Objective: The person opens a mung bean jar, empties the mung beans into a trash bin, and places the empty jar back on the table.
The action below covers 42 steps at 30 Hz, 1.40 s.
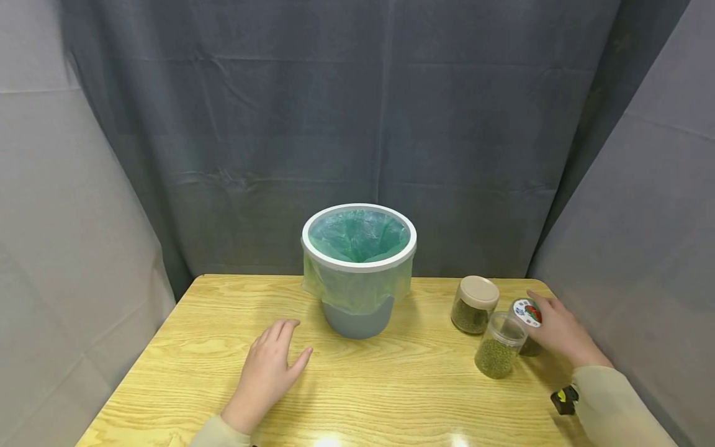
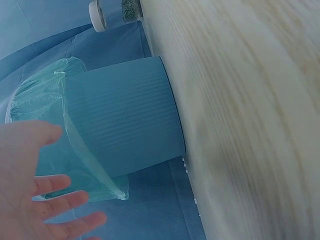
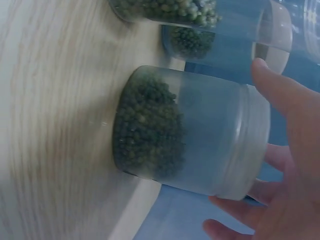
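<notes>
In the head view my right hand [image 1: 563, 332] is at a jar with a printed lid [image 1: 527, 312] on the table's right side. The right wrist view shows this jar [image 3: 150, 125] partly filled with small green beans; fingers [image 3: 242, 210] curl around its lid, with the thumb at the opposite edge. In front of it, a clear jar of green beans [image 1: 495, 357] hides much of its body. A jar with a beige lid [image 1: 478, 292] stands behind to the left. My left hand [image 1: 267, 366] hovers over the table, holding nothing, fingers apart.
A grey bin [image 1: 357, 320] with a white rim and green bag liner stands at the table's back middle, beyond my left hand. The wood-grain table [image 1: 391, 397] meets a dark curtain [image 1: 290, 124] behind, with pale cloth [image 1: 642, 248] along the right.
</notes>
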### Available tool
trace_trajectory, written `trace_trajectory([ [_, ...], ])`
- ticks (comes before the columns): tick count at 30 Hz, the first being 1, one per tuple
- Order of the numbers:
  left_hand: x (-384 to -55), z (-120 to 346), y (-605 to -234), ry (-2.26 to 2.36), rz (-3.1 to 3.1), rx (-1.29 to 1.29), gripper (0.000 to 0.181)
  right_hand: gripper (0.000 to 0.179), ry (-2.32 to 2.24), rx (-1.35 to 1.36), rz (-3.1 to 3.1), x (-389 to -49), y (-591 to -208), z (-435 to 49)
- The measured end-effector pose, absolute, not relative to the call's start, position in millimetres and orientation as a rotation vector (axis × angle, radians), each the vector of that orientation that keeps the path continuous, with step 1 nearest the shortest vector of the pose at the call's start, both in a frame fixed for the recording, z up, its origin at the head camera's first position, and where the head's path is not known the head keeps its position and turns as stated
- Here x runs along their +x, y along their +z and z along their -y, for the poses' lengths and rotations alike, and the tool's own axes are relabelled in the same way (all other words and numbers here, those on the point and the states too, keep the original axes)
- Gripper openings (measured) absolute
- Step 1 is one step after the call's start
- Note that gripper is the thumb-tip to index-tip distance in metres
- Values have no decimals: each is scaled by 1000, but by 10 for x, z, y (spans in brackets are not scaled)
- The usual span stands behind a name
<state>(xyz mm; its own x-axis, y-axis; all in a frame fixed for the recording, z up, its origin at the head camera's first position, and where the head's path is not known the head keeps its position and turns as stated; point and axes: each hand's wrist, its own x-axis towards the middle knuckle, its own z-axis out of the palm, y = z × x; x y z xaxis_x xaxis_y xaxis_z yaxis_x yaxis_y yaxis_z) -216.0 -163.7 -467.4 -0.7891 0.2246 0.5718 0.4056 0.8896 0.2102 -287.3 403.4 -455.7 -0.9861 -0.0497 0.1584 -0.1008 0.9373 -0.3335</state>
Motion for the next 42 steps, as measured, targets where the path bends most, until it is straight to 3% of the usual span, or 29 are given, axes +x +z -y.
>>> trace_trajectory([
  [14,-2174,1626,-4692,-434,2505,-457,57,102,550,90,2937,-2936,-4668,-4013],
  [33,-2175,1632,-4677,-445,2520,-435,56,93,621,-1,2876,-2929,-4740,-4051],
  [42,-2212,1640,-4649,-451,2468,-447,54,93,639,-46,2820,-2899,-4564,-4030],
])
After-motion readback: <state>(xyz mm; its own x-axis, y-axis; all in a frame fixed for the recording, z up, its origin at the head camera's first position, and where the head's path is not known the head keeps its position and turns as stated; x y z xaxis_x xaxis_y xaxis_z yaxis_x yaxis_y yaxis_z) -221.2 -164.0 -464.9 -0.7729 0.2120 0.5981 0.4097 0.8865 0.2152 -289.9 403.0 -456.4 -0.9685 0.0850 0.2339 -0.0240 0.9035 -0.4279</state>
